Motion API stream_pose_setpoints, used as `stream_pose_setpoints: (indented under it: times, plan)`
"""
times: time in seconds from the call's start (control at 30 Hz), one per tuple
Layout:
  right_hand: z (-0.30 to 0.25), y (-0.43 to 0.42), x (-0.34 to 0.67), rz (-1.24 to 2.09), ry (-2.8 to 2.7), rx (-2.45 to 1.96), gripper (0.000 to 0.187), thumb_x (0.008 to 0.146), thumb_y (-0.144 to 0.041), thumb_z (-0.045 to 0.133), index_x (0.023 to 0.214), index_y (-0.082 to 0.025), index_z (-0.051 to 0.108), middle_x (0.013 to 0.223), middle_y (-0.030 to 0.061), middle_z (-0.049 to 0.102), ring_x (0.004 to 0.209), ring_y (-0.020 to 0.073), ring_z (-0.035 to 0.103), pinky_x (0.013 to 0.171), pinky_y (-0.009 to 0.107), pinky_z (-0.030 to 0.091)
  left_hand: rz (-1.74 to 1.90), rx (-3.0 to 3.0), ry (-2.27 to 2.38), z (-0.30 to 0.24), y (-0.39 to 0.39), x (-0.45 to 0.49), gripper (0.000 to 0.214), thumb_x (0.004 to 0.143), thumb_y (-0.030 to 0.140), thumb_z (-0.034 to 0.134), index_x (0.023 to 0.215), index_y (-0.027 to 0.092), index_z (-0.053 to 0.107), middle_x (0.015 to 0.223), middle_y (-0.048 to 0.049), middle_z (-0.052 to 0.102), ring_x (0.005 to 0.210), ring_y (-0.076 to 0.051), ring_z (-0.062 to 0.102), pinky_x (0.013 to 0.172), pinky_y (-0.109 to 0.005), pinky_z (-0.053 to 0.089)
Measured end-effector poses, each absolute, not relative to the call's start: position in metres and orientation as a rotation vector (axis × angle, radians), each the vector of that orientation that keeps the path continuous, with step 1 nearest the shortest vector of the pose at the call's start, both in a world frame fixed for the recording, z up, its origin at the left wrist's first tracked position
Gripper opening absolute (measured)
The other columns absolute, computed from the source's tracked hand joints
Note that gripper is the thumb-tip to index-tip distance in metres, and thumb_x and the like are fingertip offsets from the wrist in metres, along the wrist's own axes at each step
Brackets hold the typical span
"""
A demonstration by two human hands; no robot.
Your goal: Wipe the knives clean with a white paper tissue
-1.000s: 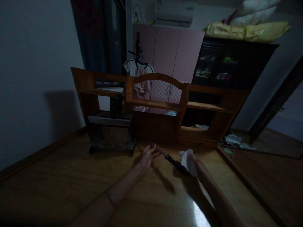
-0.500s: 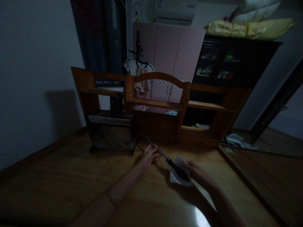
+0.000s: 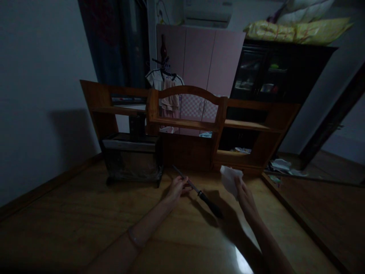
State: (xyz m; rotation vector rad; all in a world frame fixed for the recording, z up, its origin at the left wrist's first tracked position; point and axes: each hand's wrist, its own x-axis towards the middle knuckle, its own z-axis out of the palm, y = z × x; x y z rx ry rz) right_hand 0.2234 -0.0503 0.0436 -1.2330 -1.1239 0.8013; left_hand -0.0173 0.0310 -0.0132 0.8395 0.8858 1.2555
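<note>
"Black on the handle, metal along the shaft: where is that tool (image 3: 201, 195)?"

"Low in the middle of the view, slanting over the wooden table (image 3: 119, 224), handle toward the lower right. (Whether the handle touches the wood, I can't tell.)"

"Who has hold of it?"

"The left hand (image 3: 177, 187), its fingers clamped on the shaft, with the tip sticking out past them."

"And the right hand (image 3: 243, 193)?"

"Off to the right, apart from the tool, gripping a piece of white paper (image 3: 229, 180) (perhaps a tissue). The two hands are apart, with the handle lying between them."

"What's behind?"

"A wooden shelf (image 3: 185, 123) along the far side of the table, and a dark box (image 3: 134, 164) near its left end."
</note>
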Motion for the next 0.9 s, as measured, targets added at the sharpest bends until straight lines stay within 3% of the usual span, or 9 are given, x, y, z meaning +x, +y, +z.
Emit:
stream_pose_setpoints:
  times: [0.1,0.2,0.3,0.53,0.7,0.83,0.9]
  plan:
    - [0.047,-0.056,0.212,0.741,-1.369,-1.166,0.048,0.087,-0.056,0.043,0.117,-0.024,0.06,0.117,0.004,0.061,0.117,0.0239,0.049,0.1,0.034,0.035,1.247,0.817,0.936,-0.013,0.032,-0.016,0.02,0.076,0.026,0.068,0.081,0.013,0.053,0.078,-0.0074,0.064,0.064,-0.017,0.066,0.055,-0.025,0.054]
    - [0.047,-0.062,0.206,1.008,-1.596,-1.244,0.048,0.085,-0.057,0.044,0.095,-0.018,0.07,0.09,0.005,0.067,0.088,0.0229,0.059,0.081,0.031,0.044,1.243,0.797,0.967,-0.013,0.033,-0.016,0.026,0.073,0.03,0.071,0.08,0.014,0.053,0.074,-0.0057,0.063,0.056,-0.015,0.065,0.048,-0.021,0.051]
    - [0.045,-0.067,0.208,1.199,-1.694,-1.33,0.047,0.084,-0.055,0.048,0.08,-0.014,0.071,0.073,0.0031,0.064,0.068,0.0181,0.055,0.063,0.027,0.04,1.261,0.78,0.983,-0.013,0.032,-0.016,0.027,0.074,0.031,0.071,0.081,0.014,0.052,0.074,-0.0045,0.063,0.057,-0.014,0.065,0.048,-0.019,0.05]
    - [0.046,-0.068,0.215,1.102,-1.644,-1.476,0.036,0.076,-0.048,0.059,0.063,-0.015,0.067,0.063,0.0013,0.058,0.062,0.0164,0.05,0.059,0.027,0.036,1.224,0.789,1.033,-0.016,0.033,-0.017,0.03,0.076,0.036,0.068,0.087,0.015,0.05,0.078,-0.0053,0.062,0.054,-0.016,0.066,0.042,-0.018,0.045]
    - [0.047,-0.069,0.228,1.071,-1.518,-1.521,0.023,0.067,-0.039,0.064,0.065,-0.017,0.069,0.071,0.0044,0.065,0.073,0.0218,0.056,0.069,0.031,0.041,1.234,0.83,1.005,-0.02,0.037,-0.018,0.028,0.076,0.034,0.068,0.084,0.016,0.048,0.077,-0.0039,0.06,0.061,-0.016,0.066,0.051,-0.023,0.053]
    - [0.049,-0.062,0.235,1.274,-1.344,-1.353,0.038,0.074,-0.048,0.055,0.081,-0.014,0.071,0.083,0.01,0.069,0.08,0.0255,0.06,0.074,0.034,0.044,1.247,0.845,1.008,-0.019,0.037,-0.016,0.029,0.075,0.034,0.068,0.083,0.016,0.047,0.074,-0.0031,0.058,0.059,-0.014,0.064,0.051,-0.024,0.053]
    - [0.048,-0.057,0.233,1.194,-1.218,-1.298,0.046,0.075,-0.054,0.053,0.087,-0.013,0.071,0.087,0.0102,0.069,0.081,0.0261,0.061,0.075,0.034,0.045,1.244,0.854,1.005,-0.017,0.035,-0.016,0.03,0.074,0.035,0.07,0.083,0.016,0.048,0.074,-0.0031,0.059,0.057,-0.014,0.063,0.05,-0.023,0.052]
